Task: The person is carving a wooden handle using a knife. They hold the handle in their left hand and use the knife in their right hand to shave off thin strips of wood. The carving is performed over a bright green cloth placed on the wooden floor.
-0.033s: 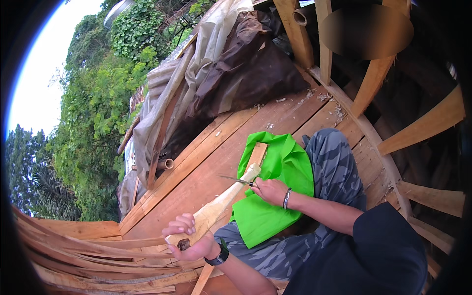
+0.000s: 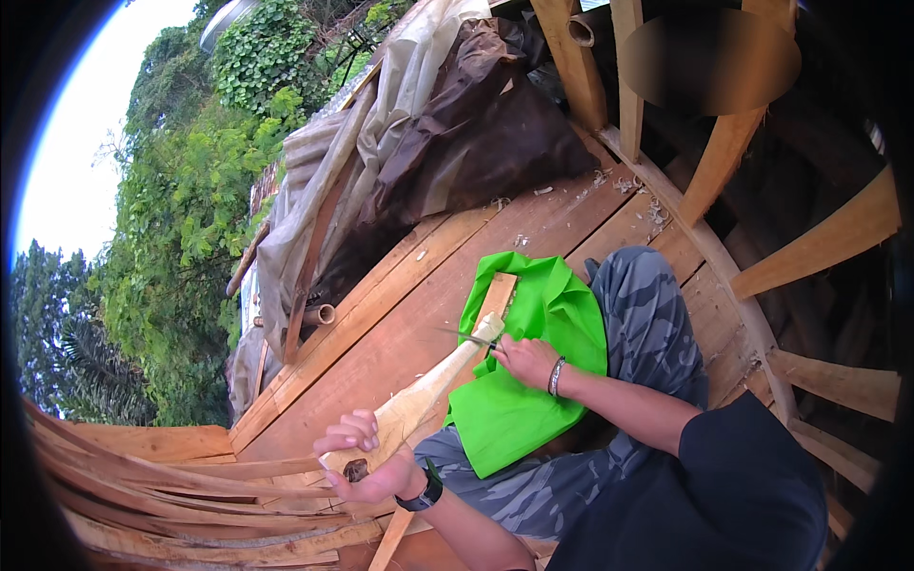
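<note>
A long, pale carved wooden piece (image 2: 424,395) lies slantwise before me, broad at the near left and narrowing toward the far end. My left hand (image 2: 383,478), with a dark watch on its wrist, wraps round the broad end, beside a dark patch in the wood. In my right hand (image 2: 526,364) is a knife (image 2: 466,335); its thin blade lies across the narrow part, just short of a knobbed bulge. Beyond the bulge is a flat brown wooden end (image 2: 499,293). A bright green cloth (image 2: 514,423) is spread under the far part, over my lap.
I sit on plank flooring (image 2: 428,314) strewn with wood shavings (image 2: 657,211). Curved wooden ribs (image 2: 819,233) rise at the right. Long, thin wooden strips (image 2: 200,528) bend along the lower left. A dark brown tarp (image 2: 476,143) covers something at the back, next to a bamboo tube (image 2: 321,315).
My right hand and the knife have shifted slightly toward the far end of the wooden piece, the blade now closer to the bulge. My left hand keeps its grip in place.
</note>
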`<action>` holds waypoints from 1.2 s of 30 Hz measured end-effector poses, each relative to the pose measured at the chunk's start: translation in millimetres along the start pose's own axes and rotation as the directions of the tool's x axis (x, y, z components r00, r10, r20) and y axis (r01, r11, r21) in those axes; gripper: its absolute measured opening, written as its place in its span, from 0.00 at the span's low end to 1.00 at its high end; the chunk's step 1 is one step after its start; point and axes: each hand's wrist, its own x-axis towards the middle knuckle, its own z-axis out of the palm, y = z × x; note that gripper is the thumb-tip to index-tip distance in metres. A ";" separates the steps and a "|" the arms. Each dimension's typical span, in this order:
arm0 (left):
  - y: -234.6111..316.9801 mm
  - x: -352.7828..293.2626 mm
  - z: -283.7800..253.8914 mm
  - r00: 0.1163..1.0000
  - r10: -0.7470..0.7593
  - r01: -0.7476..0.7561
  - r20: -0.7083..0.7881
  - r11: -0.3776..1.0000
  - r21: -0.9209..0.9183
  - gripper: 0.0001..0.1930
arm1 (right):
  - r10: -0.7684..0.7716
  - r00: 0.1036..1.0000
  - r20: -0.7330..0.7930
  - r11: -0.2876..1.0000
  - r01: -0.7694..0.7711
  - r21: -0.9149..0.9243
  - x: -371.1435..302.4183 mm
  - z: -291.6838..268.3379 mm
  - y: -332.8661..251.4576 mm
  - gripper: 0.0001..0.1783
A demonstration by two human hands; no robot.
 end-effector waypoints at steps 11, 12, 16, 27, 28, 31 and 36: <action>-3.8 -2.0 7.2 0.989 0.015 -0.018 0.144 1.000 0.021 0.20 | 0.141 0.923 0.358 0.843 -0.301 0.446 33.6 16.2 24.2 0.31; -4.2 -1.4 8.6 0.990 0.014 -0.014 0.142 1.000 0.001 0.20 | 0.159 0.892 0.423 0.787 -0.373 0.491 35.5 14.1 27.4 0.31; -4.8 -2.3 10.2 0.989 0.011 -0.004 0.146 0.999 -0.049 0.20 | 0.082 0.741 0.666 0.486 -0.613 0.623 46.5 6.6 41.1 0.29; 2.7 -9.0 -10.2 0.994 0.037 -0.033 0.100 0.999 -0.035 0.19 | -0.233 0.972 -0.033 0.961 0.236 0.142 -34.6 -4.5 -28.3 0.21; 2.6 -8.7 -11.6 0.994 0.033 -0.029 0.101 0.999 -0.037 0.19 | -0.225 0.974 -0.021 0.969 0.226 0.101 -31.0 -6.7 -26.5 0.21; 0.7 -11.2 -2.7 0.997 0.021 -0.018 0.075 0.999 -0.038 0.19 | -0.204 0.979 -0.026 0.979 0.204 -0.008 -18.9 -0.9 -1.0 0.20; 3.8 -6.0 -24.3 0.999 0.035 -0.035 0.012 0.999 -0.009 0.19 | -0.341 0.938 -0.058 0.937 0.345 0.065 -28.8 0.0 -50.0 0.21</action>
